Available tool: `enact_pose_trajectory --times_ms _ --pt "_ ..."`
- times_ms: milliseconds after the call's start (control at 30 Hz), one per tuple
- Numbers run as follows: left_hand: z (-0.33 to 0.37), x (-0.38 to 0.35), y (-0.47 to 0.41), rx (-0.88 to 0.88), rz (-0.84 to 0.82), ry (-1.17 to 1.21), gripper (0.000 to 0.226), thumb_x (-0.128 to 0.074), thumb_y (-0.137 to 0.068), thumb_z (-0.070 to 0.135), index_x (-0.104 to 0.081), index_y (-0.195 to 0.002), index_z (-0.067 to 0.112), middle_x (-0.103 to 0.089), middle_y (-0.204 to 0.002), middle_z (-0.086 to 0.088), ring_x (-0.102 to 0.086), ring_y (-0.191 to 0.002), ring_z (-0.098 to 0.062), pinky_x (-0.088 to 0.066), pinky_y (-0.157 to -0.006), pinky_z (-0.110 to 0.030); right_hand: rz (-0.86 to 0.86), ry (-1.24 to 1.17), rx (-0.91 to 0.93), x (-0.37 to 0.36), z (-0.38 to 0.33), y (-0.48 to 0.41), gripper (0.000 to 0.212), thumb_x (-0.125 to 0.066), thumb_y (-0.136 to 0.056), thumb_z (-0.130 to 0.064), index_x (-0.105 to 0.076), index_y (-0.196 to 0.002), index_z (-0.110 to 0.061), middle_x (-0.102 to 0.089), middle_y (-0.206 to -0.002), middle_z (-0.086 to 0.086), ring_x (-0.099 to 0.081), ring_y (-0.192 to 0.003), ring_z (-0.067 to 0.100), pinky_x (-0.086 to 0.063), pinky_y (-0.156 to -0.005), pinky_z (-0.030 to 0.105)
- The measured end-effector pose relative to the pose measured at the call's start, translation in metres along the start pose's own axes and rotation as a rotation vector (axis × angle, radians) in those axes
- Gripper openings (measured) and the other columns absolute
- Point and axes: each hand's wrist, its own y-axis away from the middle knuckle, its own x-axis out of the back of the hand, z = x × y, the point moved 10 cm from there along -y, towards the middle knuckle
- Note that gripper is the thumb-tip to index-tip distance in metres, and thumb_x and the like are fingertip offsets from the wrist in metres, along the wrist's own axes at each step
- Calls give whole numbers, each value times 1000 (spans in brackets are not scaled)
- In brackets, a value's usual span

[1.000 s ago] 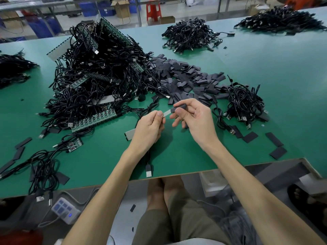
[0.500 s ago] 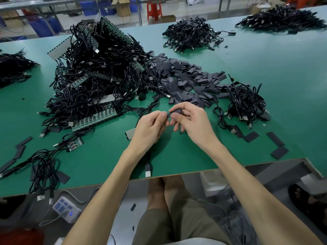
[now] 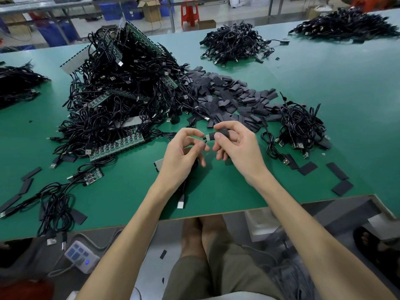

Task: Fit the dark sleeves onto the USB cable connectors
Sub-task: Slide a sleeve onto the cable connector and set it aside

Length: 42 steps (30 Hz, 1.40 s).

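My right hand (image 3: 236,146) pinches a dark sleeve (image 3: 224,133) between thumb and fingers above the green table (image 3: 238,191). A pale connector end (image 3: 209,137) pokes out of the sleeve's left side. My left hand (image 3: 184,154) is just left of it, fingers curled round the black USB cable (image 3: 184,187), with its index tip close to the connector end. The cable hangs below that hand and ends in a silver plug (image 3: 180,204) near the table's front edge. A heap of loose dark sleeves (image 3: 227,94) lies behind my hands.
A big tangle of black cables and green circuit strips (image 3: 121,100) fills the left. A smaller cable bundle (image 3: 300,124) sits at the right, with a few flat sleeves (image 3: 337,171) nearby. More cable piles (image 3: 236,42) lie farther back. A pale strip (image 3: 159,165) lies by my left hand.
The sleeve in my right hand has slid over the connector, whose pale end now shows at the sleeve's left side. My left fingers have eased back from the connector.
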Motion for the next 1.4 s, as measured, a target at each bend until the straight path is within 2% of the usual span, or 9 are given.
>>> enact_pose_trajectory --times_ms 67,167,367,500,633,867,1133,1267,1400 --pt "0 1 0 -4 5 -4 14 -65 -99 7 -57 -110 3 -71 -89 -13 -62 -52 -24 -51 -59 -31 -6 -2 1 0 -1 0 9 -60 -101 -6 -62 -110 -7 -70 -69 7 -61 -51 20 -46 -50 29" --pt "0 0 1 -33 6 -68 17 -73 -95 10 -60 -106 9 -69 -93 0 -66 -55 -27 -53 -59 -35 -2 -17 -9 0 0 1 7 -60 -100 -4 -62 -107 -4 -69 -68 6 -60 -50 20 -45 -48 27" --pt "-4 8 0 -25 67 -122 8 -74 -93 11 -66 -94 13 -70 -87 7 -69 -58 -24 -53 -58 -44 -21 -130 -24 -3 0 1 8 -60 -102 -7 -65 -107 -4 -71 -70 7 -63 -53 20 -47 -50 24" --pt "-7 10 1 -8 86 -119 6 -73 -95 15 -67 -93 14 -70 -75 6 -67 -55 -21 -47 -54 -31 -46 -158 -38 -5 2 1 11 -59 -103 -9 -65 -110 -3 -72 -73 7 -65 -56 20 -49 -52 24" --pt "-9 8 2 5 70 -106 7 -72 -96 19 -67 -92 16 -68 -62 -2 -63 -53 -21 -41 -52 -30 -58 -157 -28 -5 3 1 12 -59 -103 -9 -64 -112 -3 -72 -74 8 -66 -57 21 -50 -53 25" --pt "-6 6 4 1 57 -99 8 -71 -97 22 -68 -91 16 -68 -61 -6 -60 -52 -19 -39 -52 -32 -42 -168 -40 -2 5 0 10 -63 -101 -12 -67 -106 -5 -74 -76 8 -66 -58 18 -50 -53 24" --pt "-4 3 5 3 37 -102 10 -71 -97 21 -68 -91 14 -67 -60 -6 -57 -48 -13 -35 -48 -19 -12 -98 -33 3 10 -2 6 -69 -97 -17 -71 -97 -12 -75 -76 4 -66 -65 15 -46 -51 23" --pt "-3 4 4 -4 41 -109 10 -71 -97 22 -68 -91 14 -67 -60 -7 -57 -49 -16 -35 -48 -20 -19 -120 -44 2 14 -4 6 -70 -97 -17 -71 -97 -12 -76 -77 4 -67 -65 15 -46 -52 23" --pt "-2 6 3 -14 52 -119 10 -70 -98 21 -68 -91 14 -67 -59 -8 -59 -52 -33 -37 -50 -29 -57 -146 -63 -3 18 -5 9 -71 -95 -20 -72 -99 -12 -76 -80 6 -68 -67 16 -48 -52 23"
